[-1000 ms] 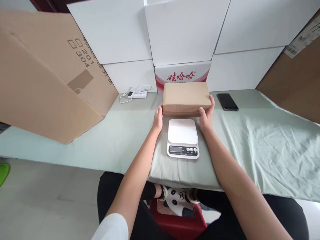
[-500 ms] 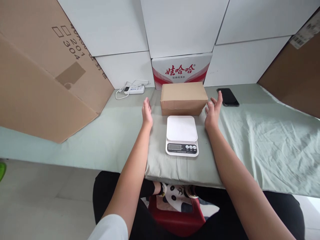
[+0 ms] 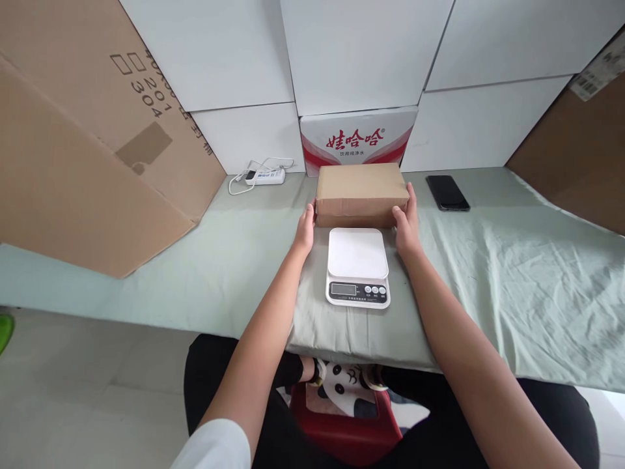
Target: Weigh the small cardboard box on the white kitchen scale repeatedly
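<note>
Gripping a brown cardboard box (image 3: 360, 195) from both sides, just above the centre of the frame: left hand (image 3: 306, 228) against the left end with fingers partly hidden, right hand (image 3: 407, 221) around the right front corner, thumb on the front face. Cannot tell whether resting fully on the pale green cloth (image 3: 244, 267) or slightly raised.

Just below in the frame, near the box, a white scale (image 3: 358, 268) with a dark panel, a grey display and three round buttons; tiny characters underneath, too small to read.

Directly behind the box, on a white carton with red sweeps (image 3: 359, 137), can read 娃哈哈 in large red characters with an ® mark, and 饮用纯净水 in small dark ones below.

At upper left, on a large brown carton (image 3: 73, 143), can read 201 and 304 in black, next to two outlined squares; further characters cut off by the edge. At upper right, on another brown carton (image 3: 576, 143), a pale label (image 3: 593, 75) with a barcode, too small and angled to read.

Left of the white carton, a white power strip (image 3: 266, 176) with blue lettering, illegible; right of the box, a black phone (image 3: 448, 193), dark-screened.
</note>
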Demonstrator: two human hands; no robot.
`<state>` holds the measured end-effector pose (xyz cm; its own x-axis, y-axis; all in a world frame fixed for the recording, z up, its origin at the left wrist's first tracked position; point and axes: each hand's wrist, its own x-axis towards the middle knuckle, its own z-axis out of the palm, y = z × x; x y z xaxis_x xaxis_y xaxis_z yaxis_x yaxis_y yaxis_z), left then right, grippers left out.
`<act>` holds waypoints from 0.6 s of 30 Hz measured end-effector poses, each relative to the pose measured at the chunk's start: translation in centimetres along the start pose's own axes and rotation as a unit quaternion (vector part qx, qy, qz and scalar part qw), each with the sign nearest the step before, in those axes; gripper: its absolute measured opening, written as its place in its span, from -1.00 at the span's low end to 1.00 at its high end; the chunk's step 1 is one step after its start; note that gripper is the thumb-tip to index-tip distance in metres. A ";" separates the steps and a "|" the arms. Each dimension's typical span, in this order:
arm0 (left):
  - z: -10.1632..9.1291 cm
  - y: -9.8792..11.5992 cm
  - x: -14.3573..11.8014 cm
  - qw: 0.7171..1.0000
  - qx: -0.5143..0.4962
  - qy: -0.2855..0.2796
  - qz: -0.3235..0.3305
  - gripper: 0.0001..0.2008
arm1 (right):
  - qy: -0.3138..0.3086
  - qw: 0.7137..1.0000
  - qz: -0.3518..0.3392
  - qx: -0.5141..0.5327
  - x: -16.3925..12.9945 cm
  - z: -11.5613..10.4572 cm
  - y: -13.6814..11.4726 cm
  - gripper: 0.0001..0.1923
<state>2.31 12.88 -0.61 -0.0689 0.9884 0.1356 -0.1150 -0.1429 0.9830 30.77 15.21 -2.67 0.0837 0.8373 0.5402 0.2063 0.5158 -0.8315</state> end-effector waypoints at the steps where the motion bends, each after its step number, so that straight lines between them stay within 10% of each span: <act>1: 0.1 0.0 0.1 1.000 0.002 -0.012 0.006 -0.09 | 0.003 1.000 0.019 0.013 0.1 0.2 -0.4 0.05; 7: 0.0 3.6 -0.5 0.995 0.013 -0.022 0.101 0.06 | -0.004 0.999 -0.002 0.054 0.4 0.3 -5.0 0.19; 12: -0.9 6.5 -8.5 0.990 0.030 -0.032 0.136 -0.10 | -0.016 0.998 -0.056 0.001 -4.1 -2.2 -9.9 0.09; 18: -1.8 4.2 -15.3 0.994 0.039 -0.016 0.103 -0.09 | 0.007 0.998 -0.052 -0.047 -11.2 -2.8 -9.4 0.06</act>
<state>1.13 -2.98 1.24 -0.0517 0.9402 0.3367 -0.0242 -0.3382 0.9408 30.67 0.43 -0.56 0.0710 0.7773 0.6251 0.3053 0.5796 -0.7555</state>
